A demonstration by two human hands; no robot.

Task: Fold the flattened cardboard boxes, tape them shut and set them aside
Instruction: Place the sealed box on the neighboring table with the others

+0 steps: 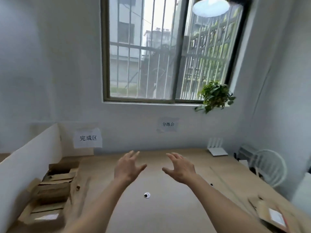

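My left hand (127, 167) and my right hand (180, 168) are held out side by side above the middle of the wooden table (168, 212), fingers spread and holding nothing. Several folded cardboard boxes (53, 190) are stacked along the table's left side, under a paper sign on the wall. A flattened cardboard piece with a white label (276, 216) lies at the table's right front edge. A small roll of tape (147, 195) sits on the table below my hands.
A white partition (25, 165) borders the table's left side. A white router (217, 149) stands at the back right, with a white fan (269, 167) beside the table. A hanging plant (215, 95) sits by the window. A small dark item (211, 184) lies by my right forearm.
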